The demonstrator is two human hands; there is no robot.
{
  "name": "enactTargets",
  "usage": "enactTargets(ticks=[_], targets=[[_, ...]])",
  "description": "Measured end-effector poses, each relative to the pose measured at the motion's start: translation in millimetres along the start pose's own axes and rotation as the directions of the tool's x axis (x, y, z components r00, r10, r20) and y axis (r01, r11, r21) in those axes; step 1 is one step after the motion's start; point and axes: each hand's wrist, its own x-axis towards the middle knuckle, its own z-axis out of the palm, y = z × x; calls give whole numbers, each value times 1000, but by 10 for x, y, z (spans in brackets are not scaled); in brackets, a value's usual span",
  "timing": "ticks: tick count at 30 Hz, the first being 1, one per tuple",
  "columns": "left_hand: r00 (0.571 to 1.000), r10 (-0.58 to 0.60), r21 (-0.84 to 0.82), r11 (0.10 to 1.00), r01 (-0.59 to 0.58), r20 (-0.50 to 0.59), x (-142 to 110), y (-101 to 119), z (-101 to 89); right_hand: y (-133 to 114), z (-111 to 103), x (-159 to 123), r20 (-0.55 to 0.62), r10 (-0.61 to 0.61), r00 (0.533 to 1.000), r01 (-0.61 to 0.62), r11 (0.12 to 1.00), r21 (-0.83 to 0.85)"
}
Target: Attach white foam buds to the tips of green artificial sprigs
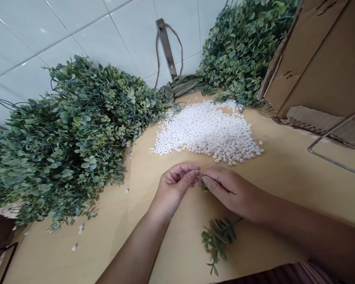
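Note:
Over the front of the table, my two hands almost meet fingertip to fingertip. My left hand [180,179] pinches a tiny white bead-like piece [197,172] between thumb and forefinger. Closed around part of a green artificial sprig is my right hand [221,185]; a bit of green shows at its fingertips. Below that hand hangs or lies a leafy end [219,238] of artificial greenery, its stem running up under the right wrist. Whether both green parts belong to one sprig is hidden. Just beyond my hands spreads a heap of small white pieces [207,128].
A big pile of artificial greenery [85,130] covers the table's left side, and another bunch [248,47] stands at the back right. An open cardboard box [322,59] and a bent metal wire frame [328,136] are at the right. Behind is a tiled wall [130,35].

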Motion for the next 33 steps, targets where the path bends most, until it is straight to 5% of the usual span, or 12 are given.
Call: enactTargets(ticks=[33], targets=[[998, -54, -1, 999, 54, -18, -11, -31, 29, 63, 8, -16, -181, 26, 983, -55, 986, -157]])
